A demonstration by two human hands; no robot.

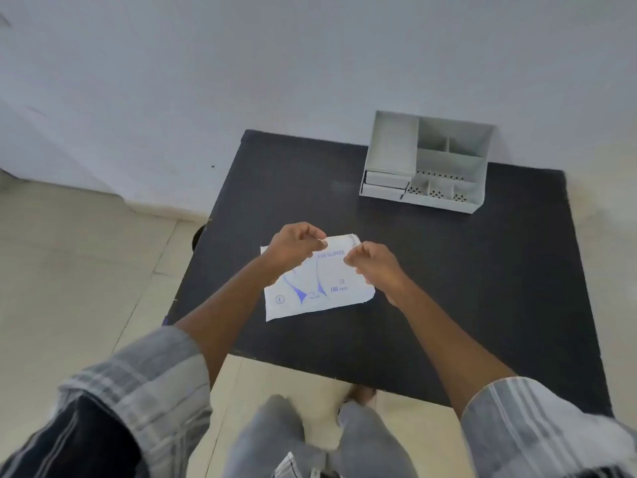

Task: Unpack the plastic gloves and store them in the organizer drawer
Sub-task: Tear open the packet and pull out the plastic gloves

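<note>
gloves packet (319, 288): flat on desk (448, 270), far edge under both hands
left hand (293, 246): grip pinched on packet's far edge
right hand (375, 263): grip curled closed at that edge; hold unclear

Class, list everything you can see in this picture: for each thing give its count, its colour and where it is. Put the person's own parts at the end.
Table: one, black, centre of view, against the wall.
Glove packet: one, white with blue print, on the table's near left part, its top edge pinched by both hands.
Organizer: one, pale grey, far right of the table; open compartments, two drawers at its lower left, both shut.
Floor: cream tiles, left and below.
Wall: pale grey, behind.
Left hand: gripping the packet's top edge.
Right hand: gripping it alongside.
Sleeves: two, grey checked, bottom corners.
</note>
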